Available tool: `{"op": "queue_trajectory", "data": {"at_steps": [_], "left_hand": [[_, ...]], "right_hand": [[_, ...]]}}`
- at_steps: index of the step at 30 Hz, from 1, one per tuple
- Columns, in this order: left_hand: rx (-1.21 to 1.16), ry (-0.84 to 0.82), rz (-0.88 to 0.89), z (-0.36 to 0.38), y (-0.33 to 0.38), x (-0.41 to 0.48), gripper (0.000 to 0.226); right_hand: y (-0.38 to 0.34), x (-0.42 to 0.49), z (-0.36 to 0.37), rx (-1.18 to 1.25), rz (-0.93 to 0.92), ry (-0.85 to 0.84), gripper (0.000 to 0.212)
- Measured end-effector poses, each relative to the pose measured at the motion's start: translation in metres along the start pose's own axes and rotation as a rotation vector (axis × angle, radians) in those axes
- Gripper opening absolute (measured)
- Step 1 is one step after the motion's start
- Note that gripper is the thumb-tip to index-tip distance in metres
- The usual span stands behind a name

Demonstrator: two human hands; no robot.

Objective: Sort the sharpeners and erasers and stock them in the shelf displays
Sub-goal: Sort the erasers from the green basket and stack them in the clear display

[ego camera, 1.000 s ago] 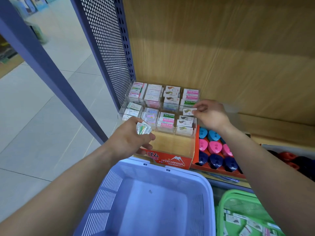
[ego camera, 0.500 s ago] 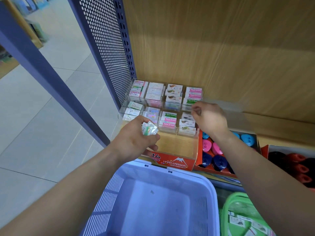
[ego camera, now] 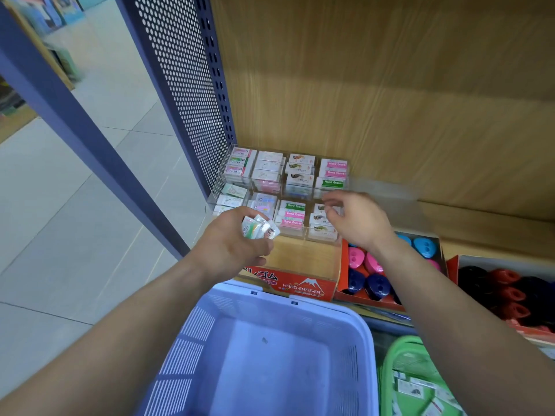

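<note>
A clear acrylic eraser display (ego camera: pixel 327 192) with two rows of compartments stands on the wooden shelf, filled with boxed erasers. My left hand (ego camera: pixel 231 247) grips a few shiny wrapped erasers (ego camera: pixel 259 228) just in front of the display's lower row. Over the lower right compartment hovers my right hand (ego camera: pixel 357 219), fingers apart, holding nothing. An orange "Hard Eraser" box (ego camera: pixel 297 285) stands open in front of the display. To its right sits a tray of pink, light blue and dark blue sharpeners (ego camera: pixel 368 277).
A blue plastic basket (ego camera: pixel 270 355) sits below my arms, and a green basket (ego camera: pixel 417 382) with packaged items is at the lower right. Red and black sharpeners (ego camera: pixel 507 289) fill a tray at the far right. A perforated blue panel (ego camera: pixel 186 85) bounds the shelf's left side.
My right hand has put a boxed eraser down in the lower right compartment and drawn back with fingers apart. My left hand has stayed in front of the display with its erasers.
</note>
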State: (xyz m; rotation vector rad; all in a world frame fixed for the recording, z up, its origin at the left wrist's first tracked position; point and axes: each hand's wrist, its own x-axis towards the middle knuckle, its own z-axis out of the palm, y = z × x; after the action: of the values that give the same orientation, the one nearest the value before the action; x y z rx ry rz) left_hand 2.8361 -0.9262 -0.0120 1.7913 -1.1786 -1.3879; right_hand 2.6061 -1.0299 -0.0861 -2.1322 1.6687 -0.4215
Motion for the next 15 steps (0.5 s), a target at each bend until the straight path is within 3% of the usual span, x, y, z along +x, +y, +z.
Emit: {"op": "queue_trajectory", "data": {"at_steps": [3,6,12,15], "left_hand": [[0.004,0.024,0.038,0.000,0.003,-0.002,0.030],[0.017,0.015,0.085,0.001,0.007,-0.007,0.040],[0.017,-0.019,0.175,-0.004,0.007,-0.013,0.037],[-0.100,-0.072,0.158,-0.005,0.003,-0.012,0.029]], "right_hand": [[-0.034,-0.027,-0.013,0.295,-0.068,0.053,0.022],[-0.068,-0.051,-0.021,0.708,-0.067,-0.127,0.018],[-0.077,-0.057,-0.024,0.869,-0.039,-0.225,0.023],[-0.072,-0.058,-0.024,0.938,0.004,-0.256,0.020]]}}
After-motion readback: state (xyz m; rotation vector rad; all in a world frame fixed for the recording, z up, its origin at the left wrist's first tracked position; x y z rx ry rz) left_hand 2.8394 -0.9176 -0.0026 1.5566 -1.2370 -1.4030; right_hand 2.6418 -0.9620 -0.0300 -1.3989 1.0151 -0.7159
